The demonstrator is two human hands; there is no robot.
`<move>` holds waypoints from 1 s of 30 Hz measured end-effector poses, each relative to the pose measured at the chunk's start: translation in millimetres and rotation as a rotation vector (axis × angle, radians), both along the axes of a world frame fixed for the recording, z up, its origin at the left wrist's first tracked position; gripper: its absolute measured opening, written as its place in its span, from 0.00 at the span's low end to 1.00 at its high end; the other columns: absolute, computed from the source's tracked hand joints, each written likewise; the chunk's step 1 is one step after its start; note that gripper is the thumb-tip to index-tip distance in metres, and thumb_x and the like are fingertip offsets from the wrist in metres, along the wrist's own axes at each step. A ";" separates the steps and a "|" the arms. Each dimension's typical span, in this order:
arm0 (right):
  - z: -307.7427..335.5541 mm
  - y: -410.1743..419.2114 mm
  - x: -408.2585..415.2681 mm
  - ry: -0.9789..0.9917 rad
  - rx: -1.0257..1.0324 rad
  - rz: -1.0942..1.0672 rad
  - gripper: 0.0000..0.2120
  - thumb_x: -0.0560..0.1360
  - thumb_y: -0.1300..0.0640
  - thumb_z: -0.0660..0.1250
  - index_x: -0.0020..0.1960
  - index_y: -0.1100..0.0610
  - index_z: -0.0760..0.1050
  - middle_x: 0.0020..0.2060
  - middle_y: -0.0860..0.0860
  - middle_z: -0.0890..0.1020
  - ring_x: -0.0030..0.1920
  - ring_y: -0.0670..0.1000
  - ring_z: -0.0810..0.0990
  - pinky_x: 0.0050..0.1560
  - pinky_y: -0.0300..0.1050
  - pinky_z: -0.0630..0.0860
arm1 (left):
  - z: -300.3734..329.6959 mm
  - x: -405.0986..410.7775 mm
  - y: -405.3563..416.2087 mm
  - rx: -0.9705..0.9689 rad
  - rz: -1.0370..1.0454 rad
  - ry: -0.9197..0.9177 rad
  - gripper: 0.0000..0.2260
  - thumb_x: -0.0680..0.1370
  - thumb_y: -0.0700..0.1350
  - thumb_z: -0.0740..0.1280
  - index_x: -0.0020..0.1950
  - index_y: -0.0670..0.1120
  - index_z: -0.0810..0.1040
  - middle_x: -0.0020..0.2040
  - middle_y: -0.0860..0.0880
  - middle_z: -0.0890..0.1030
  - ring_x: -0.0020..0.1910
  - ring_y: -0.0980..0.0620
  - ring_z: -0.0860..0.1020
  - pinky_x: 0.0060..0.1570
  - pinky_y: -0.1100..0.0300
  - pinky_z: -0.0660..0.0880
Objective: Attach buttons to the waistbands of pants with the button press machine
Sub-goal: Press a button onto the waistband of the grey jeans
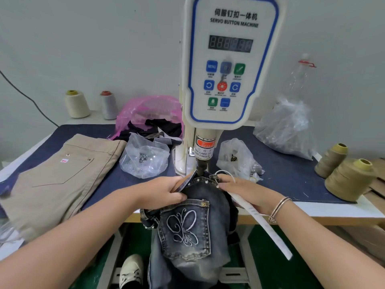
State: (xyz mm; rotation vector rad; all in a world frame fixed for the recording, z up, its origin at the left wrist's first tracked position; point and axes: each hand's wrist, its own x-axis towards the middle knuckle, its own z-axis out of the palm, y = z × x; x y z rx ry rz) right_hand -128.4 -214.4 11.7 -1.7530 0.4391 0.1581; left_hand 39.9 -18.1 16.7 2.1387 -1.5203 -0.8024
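Jeans waistband (205,181): lying crosswise under the press head (201,166), between my hands.
Left hand (164,191) pinching its left end; right hand (244,188) gripping its right, both equally near.

Dark jeans (187,230) waistband (205,181) under btn machine (225,63) punch, legs hanging off table.

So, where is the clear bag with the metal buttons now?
In the head view, the clear bag of buttons lies on the blue table cover, left of the machine's base and right of the folded khaki pants.
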 end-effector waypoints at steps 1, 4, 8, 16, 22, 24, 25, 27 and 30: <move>7.9 3.2 0.3 0.016 -0.063 0.050 0.08 0.79 0.52 0.60 0.52 0.43 0.77 0.47 0.46 0.82 0.46 0.41 0.79 0.48 0.37 0.75 | 0.0 -1.8 0.0 -0.020 -0.017 -0.115 0.06 0.80 0.51 0.63 0.52 0.57 0.66 0.53 0.51 0.80 0.52 0.50 0.78 0.56 0.52 0.74; 19.4 2.3 2.3 0.029 -0.211 0.136 0.10 0.79 0.55 0.60 0.56 0.42 0.74 0.49 0.42 0.81 0.50 0.39 0.78 0.53 0.34 0.73 | -0.1 -8.9 2.5 -0.011 0.001 -0.339 0.09 0.80 0.55 0.60 0.48 0.57 0.59 0.44 0.52 0.76 0.42 0.49 0.76 0.42 0.52 0.72; 33.6 8.5 9.2 0.039 -0.433 0.245 0.21 0.78 0.60 0.61 0.66 0.41 0.64 0.50 0.49 0.79 0.50 0.46 0.75 0.63 0.48 0.69 | -11.2 -29.2 -6.1 0.075 0.091 -0.823 0.12 0.81 0.57 0.54 0.48 0.49 0.59 0.45 0.50 0.77 0.45 0.44 0.79 0.34 0.55 0.63; 30.8 20.8 -11.2 -0.054 -0.398 0.404 0.32 0.75 0.62 0.66 0.69 0.34 0.62 0.71 0.35 0.65 0.70 0.33 0.60 0.70 0.32 0.56 | -14.6 -9.8 26.7 -0.270 -0.078 -0.786 0.18 0.78 0.64 0.56 0.53 0.51 0.69 0.40 0.51 0.79 0.40 0.45 0.76 0.35 0.57 0.61; 29.2 24.8 -9.7 -0.126 -0.291 0.306 0.14 0.78 0.60 0.63 0.60 0.45 0.77 0.53 0.42 0.75 0.57 0.49 0.75 0.62 0.42 0.71 | -16.1 -10.5 31.3 -0.402 -0.103 -0.673 0.28 0.73 0.71 0.47 0.58 0.54 0.71 0.41 0.55 0.79 0.37 0.49 0.73 0.37 0.66 0.59; 25.8 26.1 -10.7 -0.133 -0.295 0.310 0.13 0.79 0.59 0.63 0.56 0.45 0.80 0.44 0.33 0.74 0.50 0.41 0.74 0.56 0.38 0.69 | -14.4 -11.0 34.4 -0.441 -0.123 -0.757 0.25 0.75 0.68 0.49 0.57 0.54 0.75 0.38 0.55 0.80 0.34 0.50 0.74 0.37 0.64 0.61; 23.9 26.5 -9.9 -0.136 -0.318 0.299 0.13 0.79 0.58 0.62 0.54 0.44 0.81 0.43 0.33 0.72 0.49 0.38 0.73 0.55 0.35 0.67 | -13.6 -12.9 33.7 -0.453 -0.127 -0.815 0.24 0.75 0.67 0.51 0.54 0.54 0.77 0.35 0.56 0.80 0.31 0.51 0.74 0.35 0.64 0.61; 20.0 27.2 -7.0 -0.152 -0.414 0.274 0.14 0.80 0.57 0.61 0.53 0.41 0.81 0.45 0.41 0.71 0.48 0.36 0.71 0.54 0.32 0.63 | -12.6 -18.5 31.1 -0.473 -0.060 -0.770 0.23 0.74 0.67 0.51 0.52 0.55 0.78 0.33 0.56 0.79 0.30 0.53 0.74 0.32 0.67 0.60; 21.9 29.3 -4.6 -0.231 -0.410 0.144 0.15 0.80 0.58 0.61 0.50 0.40 0.81 0.44 0.47 0.70 0.45 0.35 0.71 0.51 0.26 0.65 | -12.3 -18.2 25.0 -0.464 0.157 -0.403 0.26 0.71 0.72 0.47 0.52 0.58 0.75 0.36 0.56 0.79 0.35 0.58 0.74 0.35 0.67 0.65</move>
